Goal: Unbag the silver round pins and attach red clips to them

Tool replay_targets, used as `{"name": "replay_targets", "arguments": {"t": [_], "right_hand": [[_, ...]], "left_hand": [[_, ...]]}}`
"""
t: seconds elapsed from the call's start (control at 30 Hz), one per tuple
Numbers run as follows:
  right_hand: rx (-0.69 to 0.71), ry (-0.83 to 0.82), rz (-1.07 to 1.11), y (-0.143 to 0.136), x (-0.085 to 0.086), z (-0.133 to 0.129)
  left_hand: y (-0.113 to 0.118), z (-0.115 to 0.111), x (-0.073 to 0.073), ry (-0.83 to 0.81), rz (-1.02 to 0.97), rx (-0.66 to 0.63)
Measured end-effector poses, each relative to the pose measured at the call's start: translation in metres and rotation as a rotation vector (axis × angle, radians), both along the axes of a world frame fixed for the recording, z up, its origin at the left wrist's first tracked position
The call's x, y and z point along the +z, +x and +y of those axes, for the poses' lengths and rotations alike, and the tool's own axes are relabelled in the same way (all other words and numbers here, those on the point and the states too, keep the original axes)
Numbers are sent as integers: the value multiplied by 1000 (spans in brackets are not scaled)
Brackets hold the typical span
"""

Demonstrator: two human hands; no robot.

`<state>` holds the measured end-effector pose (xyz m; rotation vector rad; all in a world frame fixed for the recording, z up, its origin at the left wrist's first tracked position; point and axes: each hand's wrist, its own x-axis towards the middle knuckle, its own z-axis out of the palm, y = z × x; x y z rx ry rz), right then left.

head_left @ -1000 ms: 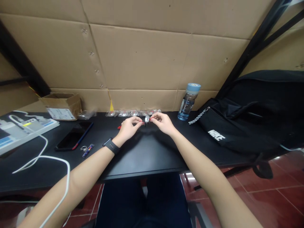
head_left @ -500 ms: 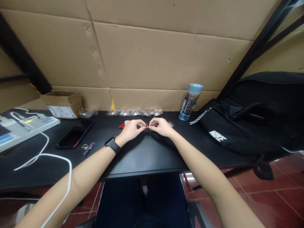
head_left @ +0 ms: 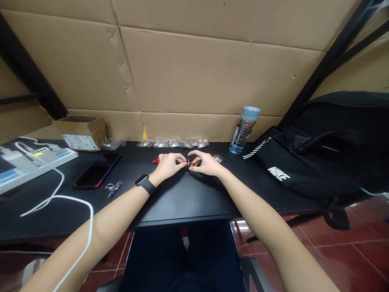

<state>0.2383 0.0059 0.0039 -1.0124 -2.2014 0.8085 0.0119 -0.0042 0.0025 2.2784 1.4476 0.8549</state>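
Above the middle of the desk, a small thin disc [head_left: 188,162] stands on edge between my hands, with bits of red cord [head_left: 192,164] at its sides. My left hand [head_left: 170,164] pinches red cord just left of the disc between thumb and index finger. On the other side, my right hand [head_left: 205,163] has its index finger raised and its thumb low, apart from each other, while its curled fingers hold the red cord. More red cord [head_left: 156,160] lies behind my left hand. A clear round piece [head_left: 218,158] rests behind my right hand.
Small clear packets [head_left: 173,143] line the cardboard wall. A water bottle [head_left: 244,130] and a black bag [head_left: 319,162] stand right. On the left are a phone [head_left: 97,171], a keychain [head_left: 115,189], a cardboard box [head_left: 83,132], a power strip [head_left: 36,166] and a white cable [head_left: 91,219].
My right index finger has lifted away from the thumb, opening the pinch beside the disc. My left hand keeps its pinch in about the same place.
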Motion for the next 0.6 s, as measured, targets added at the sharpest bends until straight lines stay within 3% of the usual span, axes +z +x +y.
{"name": "replay_targets", "arguments": {"t": [0.33, 0.47, 0.6], "right_hand": [[-31, 39, -18, -3, -2, 2], [-60, 101, -41, -3, -1, 4], [-96, 213, -64, -2, -3, 7]], "left_hand": [[-1, 3, -3, 2, 3, 15], [-5, 3, 4, 46, 36, 13], [-21, 10, 12, 104, 73, 91]]}}
